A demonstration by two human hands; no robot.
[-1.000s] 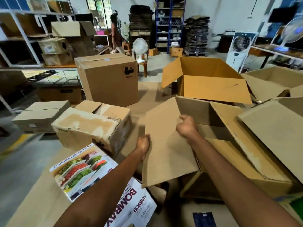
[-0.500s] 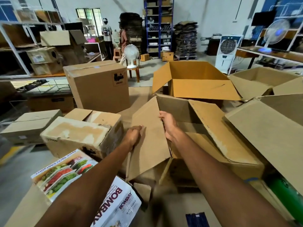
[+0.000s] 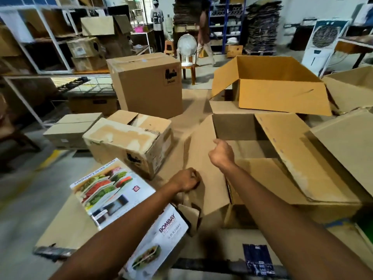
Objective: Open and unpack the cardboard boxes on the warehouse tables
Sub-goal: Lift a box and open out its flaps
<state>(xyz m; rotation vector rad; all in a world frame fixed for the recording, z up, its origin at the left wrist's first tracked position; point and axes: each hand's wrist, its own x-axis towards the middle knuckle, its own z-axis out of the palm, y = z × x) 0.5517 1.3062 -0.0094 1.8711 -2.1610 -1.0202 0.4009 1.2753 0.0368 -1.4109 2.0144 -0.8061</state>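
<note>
While both arms reach forward over the table (image 3: 66,225), the left hand (image 3: 184,180) is curled tight on the near edge of the left flap (image 3: 203,168) of the open cardboard box (image 3: 282,178), fingers folded over the cardboard so that the flap is pinched in the fist. The right hand (image 3: 222,153) sits higher, at the flap's inner edge by the box opening — its fingers are bent into a loose fist and the knuckles face the camera, so whether it actually clamps the edge or only presses against it cannot be told. That box lies just ahead of the person, its flaps spread outward, its inside dark. Just left of the arms a printed white carton (image 3: 121,201) marked BOMBAY lies tilted on the table's near corner; behind it stands a worn brown box (image 3: 125,144), and farther back a tall sealed box (image 3: 145,83). Another opened box (image 3: 278,85) rests beyond the one being handled — touching or merely close, unclear.
</note>
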